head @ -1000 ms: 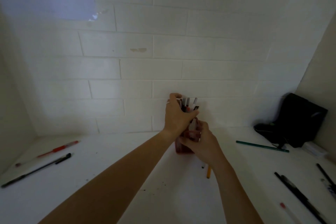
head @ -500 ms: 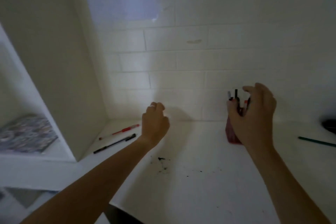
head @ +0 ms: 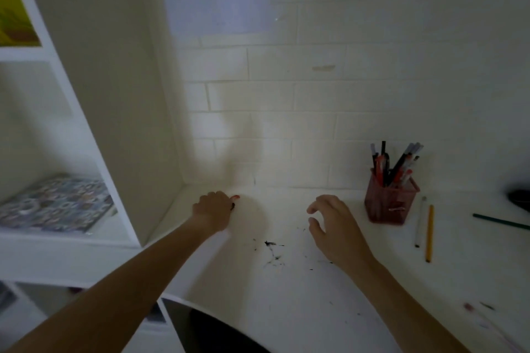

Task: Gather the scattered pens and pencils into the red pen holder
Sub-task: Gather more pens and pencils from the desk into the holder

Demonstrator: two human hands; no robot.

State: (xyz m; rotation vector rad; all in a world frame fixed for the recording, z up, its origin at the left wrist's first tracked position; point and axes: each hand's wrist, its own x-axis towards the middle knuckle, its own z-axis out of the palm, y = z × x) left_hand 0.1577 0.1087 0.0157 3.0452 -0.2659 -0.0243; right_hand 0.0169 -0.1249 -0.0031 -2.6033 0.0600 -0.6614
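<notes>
Left hand (head: 212, 210) closed over red pen (head: 235, 197) and black pen (head: 232, 206) tips. Right hand (head: 334, 228) open, empty, red pen holder (head: 387, 205) just beyond it.

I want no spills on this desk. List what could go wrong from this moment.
1. The left hand is closed over pens at the back corner, with only a red tip and a dark tip showing; grabbing two at once, one may slip.
2. The red pen holder is already crowded with leaning pens; pushing more in could tip it.
3. The yellow pencil and the white pen lie right beside the holder; the open right hand might knock them away.
</notes>
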